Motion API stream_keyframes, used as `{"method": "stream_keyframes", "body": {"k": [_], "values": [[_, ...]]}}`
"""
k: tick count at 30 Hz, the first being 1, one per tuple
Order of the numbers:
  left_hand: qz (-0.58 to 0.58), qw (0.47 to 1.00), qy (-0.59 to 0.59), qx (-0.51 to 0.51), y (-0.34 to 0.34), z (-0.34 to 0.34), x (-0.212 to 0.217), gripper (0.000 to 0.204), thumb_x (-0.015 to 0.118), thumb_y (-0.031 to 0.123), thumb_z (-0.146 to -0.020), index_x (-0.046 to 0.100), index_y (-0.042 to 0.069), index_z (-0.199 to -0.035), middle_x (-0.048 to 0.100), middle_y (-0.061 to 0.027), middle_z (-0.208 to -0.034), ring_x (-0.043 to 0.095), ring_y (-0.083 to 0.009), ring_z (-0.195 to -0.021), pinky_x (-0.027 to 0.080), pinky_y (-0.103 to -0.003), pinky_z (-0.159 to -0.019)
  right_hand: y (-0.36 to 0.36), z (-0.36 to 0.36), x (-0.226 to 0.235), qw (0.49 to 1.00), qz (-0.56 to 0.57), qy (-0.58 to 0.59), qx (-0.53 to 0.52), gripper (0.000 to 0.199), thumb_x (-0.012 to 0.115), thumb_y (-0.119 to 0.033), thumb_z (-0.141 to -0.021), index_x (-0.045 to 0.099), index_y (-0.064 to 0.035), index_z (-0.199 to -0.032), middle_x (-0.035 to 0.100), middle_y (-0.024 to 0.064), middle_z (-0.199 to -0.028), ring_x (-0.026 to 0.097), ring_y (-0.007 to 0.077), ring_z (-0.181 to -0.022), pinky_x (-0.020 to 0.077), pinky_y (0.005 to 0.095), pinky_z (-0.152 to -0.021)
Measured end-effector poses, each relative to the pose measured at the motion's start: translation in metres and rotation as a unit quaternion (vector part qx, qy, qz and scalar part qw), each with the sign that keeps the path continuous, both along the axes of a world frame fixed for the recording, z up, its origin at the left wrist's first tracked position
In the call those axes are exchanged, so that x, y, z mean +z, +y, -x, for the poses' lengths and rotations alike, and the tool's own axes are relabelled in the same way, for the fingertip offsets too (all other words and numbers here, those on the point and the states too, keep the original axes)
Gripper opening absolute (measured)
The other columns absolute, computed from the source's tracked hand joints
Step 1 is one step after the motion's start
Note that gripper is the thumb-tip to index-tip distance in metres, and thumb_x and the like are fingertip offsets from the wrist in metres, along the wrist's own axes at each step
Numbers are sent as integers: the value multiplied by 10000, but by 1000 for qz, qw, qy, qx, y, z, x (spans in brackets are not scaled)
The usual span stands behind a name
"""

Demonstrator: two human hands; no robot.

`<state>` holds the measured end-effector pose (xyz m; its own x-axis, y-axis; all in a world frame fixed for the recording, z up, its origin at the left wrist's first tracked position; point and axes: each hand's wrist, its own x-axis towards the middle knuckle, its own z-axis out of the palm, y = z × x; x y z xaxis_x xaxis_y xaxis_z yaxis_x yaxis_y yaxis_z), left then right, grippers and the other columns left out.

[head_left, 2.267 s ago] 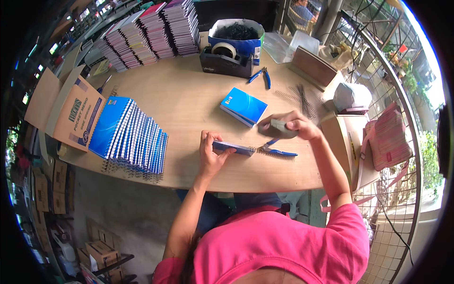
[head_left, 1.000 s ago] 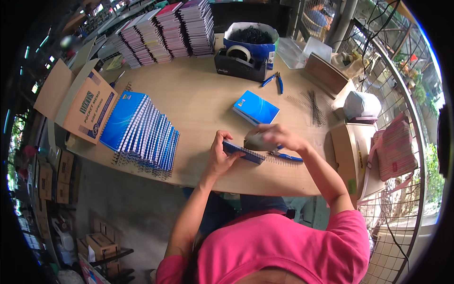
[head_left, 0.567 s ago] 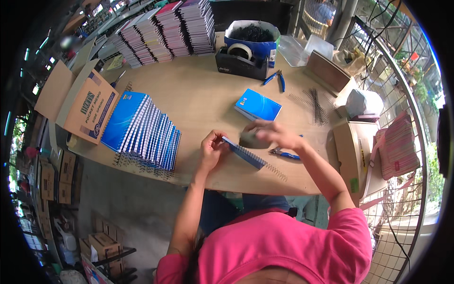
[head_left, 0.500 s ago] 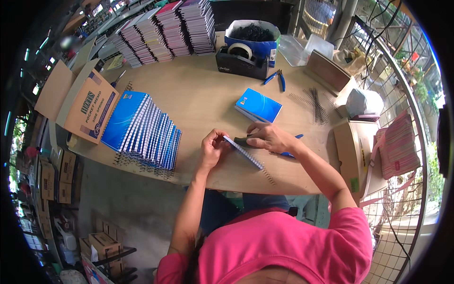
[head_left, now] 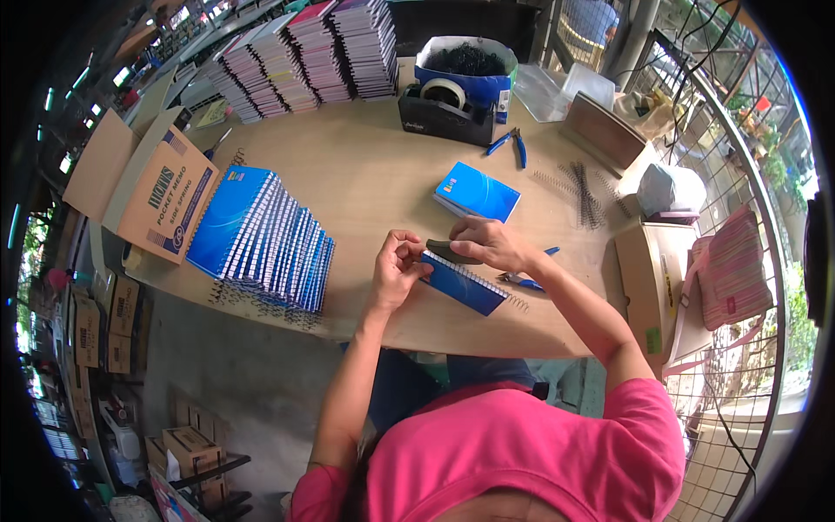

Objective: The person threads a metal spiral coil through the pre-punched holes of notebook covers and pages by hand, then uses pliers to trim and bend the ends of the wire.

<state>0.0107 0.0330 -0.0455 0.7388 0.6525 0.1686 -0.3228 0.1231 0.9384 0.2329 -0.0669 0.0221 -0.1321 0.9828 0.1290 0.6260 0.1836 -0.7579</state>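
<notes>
My left hand (head_left: 398, 268) grips one end of a small blue notebook (head_left: 465, 288), thumb and fingers pinching its corner. The notebook is held tilted on its long side, its cover toward me and its punched, coil-bound edge up. From its far right end a length of wire spiral (head_left: 519, 304) sticks out. My right hand (head_left: 489, 242) is closed around a dark, flat block (head_left: 449, 252), which lies against the spiral edge near my left fingers. Just beyond my right hand rests a short pile of blue notebooks (head_left: 477, 191). Blue-handled pliers (head_left: 524, 282) lie partly under my right forearm.
Left on the table, a long leaning stack of blue notebooks (head_left: 261, 235) stands beside an open carton (head_left: 161, 187). Loose wire spirals (head_left: 584, 196) lie at right. Farther back are blue cutters (head_left: 519, 148), a tape dispenser (head_left: 448, 120) and tall notebook stacks (head_left: 322, 56).
The notebook has turned so its blue cover now shows, and its far end has shifted right. My right hand and the block have risen slightly along the spiral edge.
</notes>
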Motion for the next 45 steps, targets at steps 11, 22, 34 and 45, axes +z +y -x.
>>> {"method": "stream_keyframes", "body": {"k": [11,22,34,45], "values": [[10,999,7,39,-3,17,9,548,762,-46,-841,447,90,-1267,682,-76,-988,654,-107,-872,554,-230,-711,-58,-15,18,985,-93,-1,-145,420,695,-406,-931,731,-75,-1186,590,201,-1310,594,356,-1198,480,445,-1022],[26,997,27,73,-30,19,53,733,679,-27,-905,305,112,-1520,702,-157,-1125,657,-110,-916,543,-222,-771,-115,-30,15,912,-210,-197,-293,554,827,-174,-756,631,-95,-1268,618,134,-1133,602,349,-1053,478,463,-900],[30,996,62,59,-40,14,80,807,671,-27,-906,232,93,-1572,726,-188,-1119,674,-108,-969,523,-220,-833,-30,11,102,805,-387,-448,43,437,782,-313,-745,702,-137,-1137,647,13,-1169,577,208,-1154,397,546,-1093],[-170,955,206,128,-52,15,98,536,671,1,-895,508,60,-1402,728,-131,-993,695,-156,-909,556,-292,-786,-48,22,102,990,5,-130,-52,219,740,-223,-875,767,-39,-992,716,154,-945,693,306,-858,545,368,-784]]}}
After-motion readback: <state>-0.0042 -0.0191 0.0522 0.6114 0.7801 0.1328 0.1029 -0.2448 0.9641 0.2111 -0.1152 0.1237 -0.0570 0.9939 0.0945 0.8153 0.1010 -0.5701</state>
